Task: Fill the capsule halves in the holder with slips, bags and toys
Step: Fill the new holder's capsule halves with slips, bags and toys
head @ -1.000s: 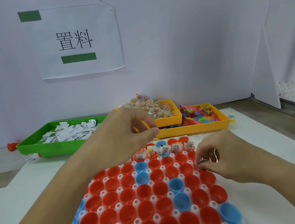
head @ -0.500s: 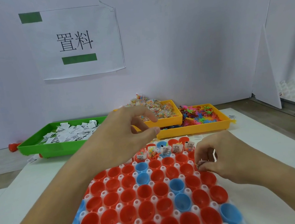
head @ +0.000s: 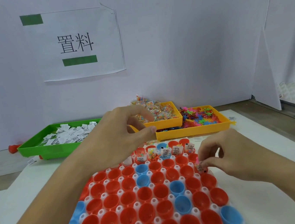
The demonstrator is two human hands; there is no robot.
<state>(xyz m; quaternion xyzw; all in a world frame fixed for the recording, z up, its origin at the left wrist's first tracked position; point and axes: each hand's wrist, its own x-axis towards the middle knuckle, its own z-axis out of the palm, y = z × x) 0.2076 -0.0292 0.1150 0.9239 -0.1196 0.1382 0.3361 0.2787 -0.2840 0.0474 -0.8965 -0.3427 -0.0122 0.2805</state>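
— What lay farthest left?

— A green tray (head: 37, 149) of white slips (head: 68, 135), at the back of the table.

— And the left hand?

— The left hand (head: 116, 139) hung over the far-left corner of the holder (head: 117, 210), fingers loosely curled, thumb and forefinger apart. It held nothing that I could make out.

— The holder itself?

— White, in the middle of the table, packed with red and blue capsule halves (head: 145, 194). Nearly all were empty; only the second row from the back had slips and small bags (head: 166, 152) standing in it.

— Behind it?

— Two yellow trays: one (head: 164, 123) heaped with clear bags, the other (head: 193, 130), to its right, full of bright toys (head: 201, 116).

— The right hand?

— The right hand (head: 229, 157) sat at the holder's right edge, fingertips pinched on a small printed packet (head: 200, 167) over a red half there. Whether the packet touched the half, I couldn't tell.
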